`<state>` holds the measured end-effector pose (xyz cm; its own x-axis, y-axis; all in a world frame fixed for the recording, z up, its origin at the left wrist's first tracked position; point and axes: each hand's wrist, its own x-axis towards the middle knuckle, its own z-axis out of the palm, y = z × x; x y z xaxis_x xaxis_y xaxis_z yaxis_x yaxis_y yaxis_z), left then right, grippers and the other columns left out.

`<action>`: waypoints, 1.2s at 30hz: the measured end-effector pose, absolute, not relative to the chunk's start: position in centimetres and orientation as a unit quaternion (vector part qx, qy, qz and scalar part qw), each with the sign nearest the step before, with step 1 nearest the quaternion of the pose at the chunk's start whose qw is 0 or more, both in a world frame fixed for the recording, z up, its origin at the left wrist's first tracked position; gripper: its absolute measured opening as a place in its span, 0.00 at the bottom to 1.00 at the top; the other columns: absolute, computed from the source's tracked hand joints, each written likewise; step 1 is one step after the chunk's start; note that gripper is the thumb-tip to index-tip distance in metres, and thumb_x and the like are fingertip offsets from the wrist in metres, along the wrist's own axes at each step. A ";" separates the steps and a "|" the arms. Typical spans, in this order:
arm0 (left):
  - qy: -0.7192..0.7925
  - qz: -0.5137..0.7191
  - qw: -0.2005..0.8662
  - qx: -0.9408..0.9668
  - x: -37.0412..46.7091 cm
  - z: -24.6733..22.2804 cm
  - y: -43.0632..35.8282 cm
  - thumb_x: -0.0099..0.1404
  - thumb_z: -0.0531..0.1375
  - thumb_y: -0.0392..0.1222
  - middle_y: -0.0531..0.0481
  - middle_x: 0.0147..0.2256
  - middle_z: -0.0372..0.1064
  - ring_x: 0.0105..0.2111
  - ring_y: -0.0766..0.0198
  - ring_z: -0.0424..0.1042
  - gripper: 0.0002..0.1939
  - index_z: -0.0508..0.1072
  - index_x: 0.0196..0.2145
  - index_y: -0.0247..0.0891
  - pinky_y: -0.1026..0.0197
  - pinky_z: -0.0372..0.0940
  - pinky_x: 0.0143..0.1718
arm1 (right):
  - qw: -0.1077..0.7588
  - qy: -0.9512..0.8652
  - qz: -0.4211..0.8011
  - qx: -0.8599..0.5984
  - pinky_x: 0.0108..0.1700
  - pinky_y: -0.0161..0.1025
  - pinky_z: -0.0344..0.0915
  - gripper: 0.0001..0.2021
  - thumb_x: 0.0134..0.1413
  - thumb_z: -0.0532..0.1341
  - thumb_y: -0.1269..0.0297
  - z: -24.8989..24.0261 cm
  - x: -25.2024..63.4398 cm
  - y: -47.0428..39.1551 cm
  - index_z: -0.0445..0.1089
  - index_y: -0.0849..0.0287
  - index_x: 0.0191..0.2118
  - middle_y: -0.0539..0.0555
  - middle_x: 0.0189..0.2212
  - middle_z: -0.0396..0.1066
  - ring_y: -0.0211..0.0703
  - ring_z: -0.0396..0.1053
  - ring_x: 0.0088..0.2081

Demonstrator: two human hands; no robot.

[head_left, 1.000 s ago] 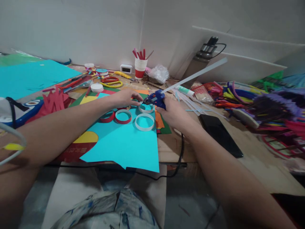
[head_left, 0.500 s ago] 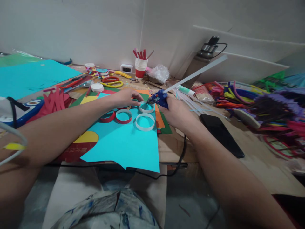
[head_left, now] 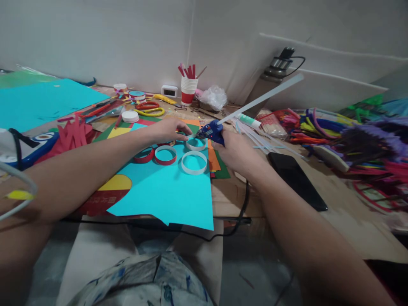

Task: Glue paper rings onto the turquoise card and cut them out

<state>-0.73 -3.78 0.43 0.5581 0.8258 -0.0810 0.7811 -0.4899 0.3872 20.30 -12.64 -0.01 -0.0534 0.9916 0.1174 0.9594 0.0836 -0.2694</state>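
My right hand point(head_left: 234, 148) is wrapped round a blue hot glue gun point(head_left: 213, 131), a long white glue stick point(head_left: 264, 97) jutting up from its rear. The nozzle points left, over the rim of the farther white paper ring point(head_left: 196, 147). At that ring's left edge is my left hand point(head_left: 170, 130), fingers apart and fingertips at or just beside the rim; contact is hard to make out. A second white ring point(head_left: 194, 171) lies nearer me. Red-and-white rings point(head_left: 165, 162) stand to the left, all on a turquoise paper sheet point(head_left: 172, 191).
Yellow-handled scissors point(head_left: 149, 113), a white lid point(head_left: 130, 117) and a paper cup point(head_left: 188, 89) with red strips stand behind. Right are loose glue sticks point(head_left: 255, 138), a black phone point(head_left: 296, 180) and pipe cleaners point(head_left: 312, 127). A black cord point(head_left: 245, 204) hangs at the table edge.
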 end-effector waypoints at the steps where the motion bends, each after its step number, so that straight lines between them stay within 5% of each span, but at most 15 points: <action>1: 0.468 0.058 0.194 0.860 -0.7 0.5 -3.9 0.64 0.64 0.46 0.51 0.47 0.78 0.44 0.60 0.74 0.18 0.79 0.52 0.44 0.64 0.65 0.49 | 0.136 -0.723 0.058 -0.675 0.45 0.46 0.67 0.19 0.63 0.55 0.62 0.2 20.3 -12.7 0.68 0.62 0.56 0.67 0.49 0.75 0.61 0.73 0.50; 36: 0.446 0.059 0.191 0.873 -0.9 0.2 -3.3 0.64 0.62 0.47 0.48 0.51 0.77 0.50 0.56 0.73 0.20 0.78 0.53 0.44 0.60 0.65 0.52 | 0.191 -0.743 0.099 -0.634 0.45 0.43 0.68 0.15 0.60 0.58 0.65 0.0 19.7 -13.0 0.70 0.61 0.52 0.64 0.48 0.75 0.56 0.73 0.49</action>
